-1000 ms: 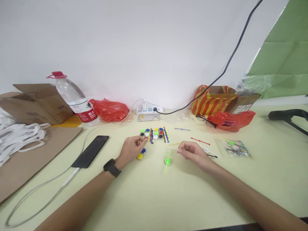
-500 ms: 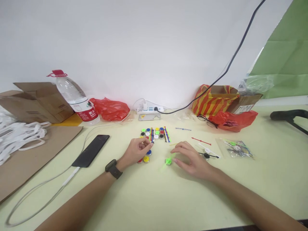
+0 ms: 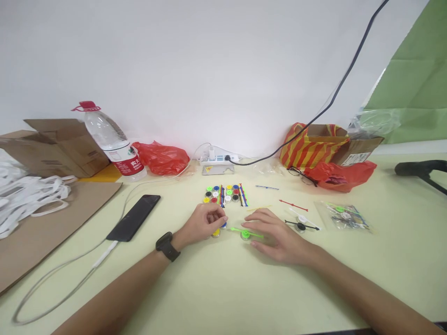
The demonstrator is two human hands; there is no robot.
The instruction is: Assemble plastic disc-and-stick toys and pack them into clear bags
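My right hand (image 3: 281,236), its fingers apart, is beside a green arrow spinner (image 3: 246,234) on a clear round base; the arrow's right end lies by my fingers. My left hand (image 3: 202,223) has curled fingers, thumb and forefinger close together, over a yellow disc (image 3: 216,233) and a blue disc (image 3: 224,225); whatever it may grip is hidden. Behind it, several coloured discs (image 3: 215,194) stand in rows beside bundled arrows (image 3: 243,194). To the right of my right hand are a black arrow spinner (image 3: 301,227) and a white one (image 3: 302,218).
A red arrow (image 3: 293,205), blue arrow (image 3: 267,187) and yellow arrow (image 3: 259,208) lie farther back. At right is a clear bag of parts (image 3: 344,216). A phone (image 3: 133,217) with its cable lies left. A power strip (image 3: 218,159), water bottle (image 3: 117,149) and red bags line the wall.
The green arrow has turned from pointing toward me to lying crosswise on its base. My left hand has shifted slightly right and down, across the discs. My right hand stays close to the spinner.
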